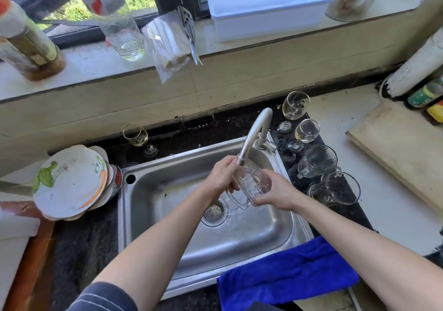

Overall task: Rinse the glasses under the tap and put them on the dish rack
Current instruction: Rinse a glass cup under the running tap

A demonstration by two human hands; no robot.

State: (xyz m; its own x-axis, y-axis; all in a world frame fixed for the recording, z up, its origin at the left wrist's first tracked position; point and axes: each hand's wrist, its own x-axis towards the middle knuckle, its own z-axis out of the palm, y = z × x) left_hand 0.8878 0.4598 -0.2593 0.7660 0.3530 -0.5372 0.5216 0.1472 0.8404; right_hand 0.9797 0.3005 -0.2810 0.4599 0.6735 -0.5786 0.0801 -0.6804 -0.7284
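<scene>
A clear glass mug [250, 183] with a handle is tilted under the steel tap [251, 138] above the sink [167, 174]. My left hand [221, 175] grips its rim end by the spout. My right hand [275, 192] holds its base end. Water runs toward the drain [213, 212]. Several clear glasses stand on the dark counter to the right: two wine glasses [295, 104] [307, 131], a mug [316, 161] and a tumbler [336, 188]. One more wine glass [135, 134] stands behind the sink's left corner.
Stacked plates [72, 181] lie left of the sink. A blue cloth [287, 274] drapes over the sink's front right corner. A wooden board [402, 150] sits at far right. Bottles, a glass, a bag and a white tub [268, 6] line the windowsill.
</scene>
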